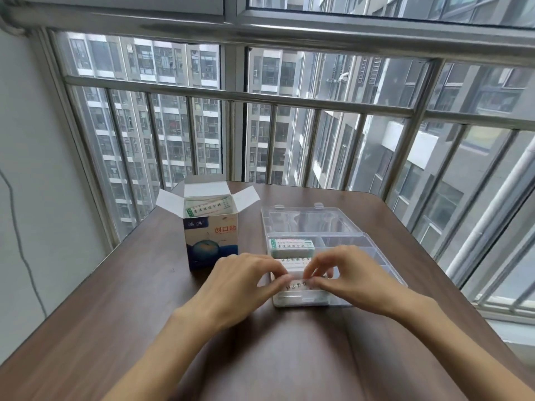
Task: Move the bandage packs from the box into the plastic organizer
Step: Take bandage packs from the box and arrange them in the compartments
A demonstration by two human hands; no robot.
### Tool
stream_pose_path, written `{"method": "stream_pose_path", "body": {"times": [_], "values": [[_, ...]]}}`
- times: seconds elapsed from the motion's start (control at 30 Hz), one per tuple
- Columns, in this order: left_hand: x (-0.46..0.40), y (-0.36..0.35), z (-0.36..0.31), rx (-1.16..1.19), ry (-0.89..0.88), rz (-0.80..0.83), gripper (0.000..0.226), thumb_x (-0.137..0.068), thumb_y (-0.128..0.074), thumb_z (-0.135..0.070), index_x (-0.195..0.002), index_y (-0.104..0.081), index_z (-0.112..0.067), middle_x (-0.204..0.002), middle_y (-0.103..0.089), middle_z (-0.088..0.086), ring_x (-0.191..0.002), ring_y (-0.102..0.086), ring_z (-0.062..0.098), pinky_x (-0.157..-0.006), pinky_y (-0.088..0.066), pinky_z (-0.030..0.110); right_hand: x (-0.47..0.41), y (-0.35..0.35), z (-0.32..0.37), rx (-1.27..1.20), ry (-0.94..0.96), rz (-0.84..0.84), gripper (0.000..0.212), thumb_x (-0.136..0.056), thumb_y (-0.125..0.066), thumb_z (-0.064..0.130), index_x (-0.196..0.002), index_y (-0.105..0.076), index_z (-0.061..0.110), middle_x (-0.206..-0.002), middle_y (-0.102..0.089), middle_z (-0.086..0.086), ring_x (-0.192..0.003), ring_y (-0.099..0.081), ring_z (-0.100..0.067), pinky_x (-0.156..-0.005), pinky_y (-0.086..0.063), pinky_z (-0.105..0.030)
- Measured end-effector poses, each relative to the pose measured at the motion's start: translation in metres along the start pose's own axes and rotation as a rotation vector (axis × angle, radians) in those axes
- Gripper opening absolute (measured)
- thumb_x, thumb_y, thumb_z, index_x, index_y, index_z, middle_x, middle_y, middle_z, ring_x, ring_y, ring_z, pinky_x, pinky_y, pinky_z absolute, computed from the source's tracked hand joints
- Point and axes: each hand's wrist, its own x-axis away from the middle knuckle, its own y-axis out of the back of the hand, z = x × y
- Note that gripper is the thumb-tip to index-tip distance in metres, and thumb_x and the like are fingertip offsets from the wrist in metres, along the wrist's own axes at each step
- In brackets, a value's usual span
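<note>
My fingertips point(285, 280) meet over the organizer point(373, 273), both sets curled in toward one pack point(298, 286) lying in its near-left compartment. My left hand point(246, 285) pinches the pack's left end between thumb and forefinger; my right hand point(344, 273) does the same at its top edge, the other fingers arched clear. I hold it from two sides so I can square it into the slot instead of letting it land crooked. Whether it is fully seated or a touch raised I cannot tell, since my fingers cover most of it.

Farther back in the same left column lie two more packs, the rearmost point(291, 246) with its green-edged label up, another point(292, 261) between it and my fingers. They lie flat, side by side, which keeps the column tidy. The compartments to the right look bare through the clear plastic. The lid point(304, 221) lies open behind.

Left of the organizer stands the box point(210, 241), flaps spread, with at least one pack point(207, 206) showing in its mouth, so I judge the job unfinished. Both sit on the brown table point(130, 299).
</note>
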Motion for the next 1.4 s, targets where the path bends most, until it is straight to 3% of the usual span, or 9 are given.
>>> {"method": "stream_pose_path", "body": {"times": [0.2, 0.33, 0.47, 0.63, 0.77, 1.07, 1.17, 1.27, 1.4], "values": [[0.004, 0.004, 0.003, -0.104, -0.130, 0.075, 0.058, -0.075, -0.047, -0.079, -0.115, -0.060, -0.040, -0.114, -0.064, -0.023, -0.103, -0.060, 0.005, -0.081, -0.048, 0.026, -0.006, 0.005, 0.008, 0.132, -0.018, 0.032, 0.006, -0.079, -0.072, 0.037, -0.083, -0.073, 0.033, -0.076, -0.071, 0.015, -0.070, -0.059, 0.000, -0.072, -0.047, -0.024], [0.001, 0.004, 0.001, -0.197, -0.168, 0.119, 0.049, -0.081, -0.049, -0.070, -0.114, -0.059, -0.036, -0.115, -0.063, -0.018, -0.099, -0.062, 0.011, -0.073, -0.043, 0.027, -0.012, 0.012, 0.021, 0.391, 0.043, 0.089, 0.009, -0.079, -0.069, 0.040, -0.086, -0.074, 0.035, -0.083, -0.069, 0.014, -0.076, -0.055, -0.001, -0.067, -0.043, -0.024], [-0.001, 0.006, -0.003, -0.218, -0.169, 0.127, 0.037, -0.085, -0.050, -0.061, -0.110, -0.056, -0.034, -0.114, -0.064, -0.016, -0.098, -0.061, 0.015, -0.067, -0.030, 0.027, -0.022, 0.014, 0.030, 0.558, 0.107, 0.163, 0.014, -0.080, -0.068, 0.042, -0.092, -0.074, 0.037, -0.076, -0.051, 0.011, -0.085, -0.057, -0.014, -0.062, -0.035, -0.026], [-0.002, 0.003, -0.002, -0.221, -0.190, 0.148, 0.035, -0.087, -0.048, -0.059, -0.106, -0.061, -0.033, -0.111, -0.065, -0.014, -0.099, -0.061, 0.013, -0.075, -0.041, 0.028, -0.032, 0.027, 0.029, 0.486, -0.020, 0.366, 0.018, -0.078, -0.072, 0.037, -0.095, -0.075, 0.034, -0.058, -0.049, 0.012, -0.058, -0.046, -0.003, -0.049, -0.032, -0.021], [-0.003, 0.002, -0.001, -0.200, -0.190, 0.128, 0.035, -0.087, -0.049, -0.059, -0.105, -0.063, -0.032, -0.113, -0.065, -0.015, -0.101, -0.061, 0.012, -0.079, -0.044, 0.028, -0.033, 0.028, 0.019, 0.488, -0.129, 0.478, 0.021, -0.081, -0.069, 0.032, -0.101, -0.074, 0.029, -0.058, -0.050, 0.017, -0.056, -0.047, -0.001, -0.051, -0.036, -0.018], [0.000, -0.001, 0.003, -0.144, -0.213, 0.095, 0.040, -0.083, -0.050, -0.065, -0.105, -0.062, -0.034, -0.110, -0.065, -0.016, -0.097, -0.061, 0.010, -0.078, -0.047, 0.029, -0.030, 0.025, 0.022, 0.543, -0.189, 0.374, 0.017, -0.073, -0.075, 0.037, -0.088, -0.076, 0.029, -0.059, -0.056, 0.012, -0.057, -0.050, -0.005, -0.047, -0.033, -0.021], [0.003, 0.012, 0.004, -0.043, -0.169, -0.078, 0.043, -0.078, -0.049, -0.072, -0.092, -0.066, -0.036, -0.089, -0.068, -0.022, -0.078, -0.061, -0.001, -0.064, -0.043, 0.022, -0.030, 0.040, 0.034, 0.488, -0.193, 0.329, 0.023, -0.072, -0.076, 0.047, -0.085, -0.076, 0.028, -0.052, -0.053, 0.016, -0.052, -0.048, -0.002, -0.046, -0.032, -0.020], [0.003, 0.028, 0.017, 0.019, 0.003, -0.538, 0.037, -0.082, -0.049, -0.062, -0.071, -0.063, -0.031, -0.056, -0.055, -0.019, -0.049, -0.051, -0.003, -0.048, -0.039, 0.019, -0.037, 0.053, 0.053, 0.377, -0.108, 0.205, 0.022, -0.077, -0.071, 0.048, -0.084, -0.076, 0.028, -0.053, -0.048, 0.020, -0.051, -0.045, 0.002, -0.048, -0.031, -0.018], [0.009, 0.043, 0.046, 0.217, 0.346, -0.959, 0.032, -0.083, -0.055, -0.056, -0.074, -0.050, -0.026, -0.059, -0.050, -0.013, -0.053, -0.051, 0.007, -0.048, -0.041, 0.025, -0.053, 0.037, 0.084, 0.255, 0.049, 0.020, 0.023, -0.081, -0.068, 0.046, -0.099, -0.070, 0.033, -0.066, -0.055, 0.016, -0.062, -0.050, -0.001, -0.063, -0.049, -0.028]]}}
